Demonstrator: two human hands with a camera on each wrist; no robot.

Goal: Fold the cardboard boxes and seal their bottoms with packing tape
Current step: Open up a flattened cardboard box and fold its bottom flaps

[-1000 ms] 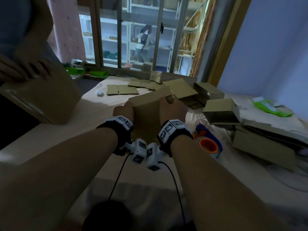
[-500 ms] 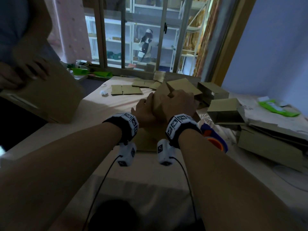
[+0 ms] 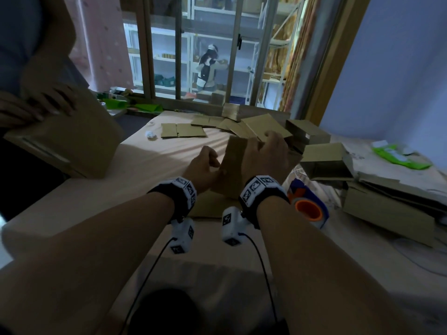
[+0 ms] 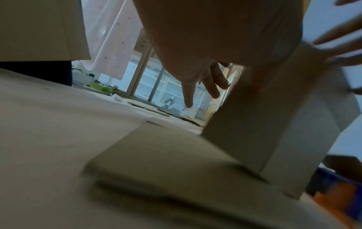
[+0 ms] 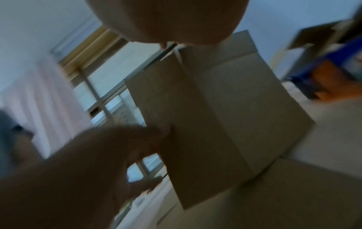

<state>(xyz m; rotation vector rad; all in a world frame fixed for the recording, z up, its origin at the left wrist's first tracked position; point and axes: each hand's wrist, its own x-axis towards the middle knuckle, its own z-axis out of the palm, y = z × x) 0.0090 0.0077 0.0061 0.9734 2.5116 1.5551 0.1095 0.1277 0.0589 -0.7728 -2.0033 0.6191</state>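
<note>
A small brown cardboard box (image 3: pixel 232 175) stands upright on a flat cardboard sheet (image 3: pixel 208 206) at the table's middle. My right hand (image 3: pixel 266 151) lies over its top, fingers spread and pressing on the top flaps; one flap (image 3: pixel 235 146) sticks up beside the thumb. My left hand (image 3: pixel 205 165) is at the box's left side, fingers loose, touching the wall. In the left wrist view the left fingers (image 4: pixel 197 86) point past the box (image 4: pixel 254 124). The right wrist view shows the box (image 5: pixel 215 116) under my palm. A blue tape dispenser with an orange core (image 3: pixel 308 209) lies just right of my right wrist.
Another person's hands hold a large box (image 3: pixel 65 141) at the left edge. Opened boxes (image 3: pixel 324 163) and a flattened carton (image 3: pixel 387 209) crowd the right side. Flat blanks (image 3: pixel 183 130) lie at the back near the window. Green packets (image 3: pixel 399 155) sit at far right.
Both hands held the box's sides, then met on its top. Now my left hand has dropped to the left wall, while the right stays on top.
</note>
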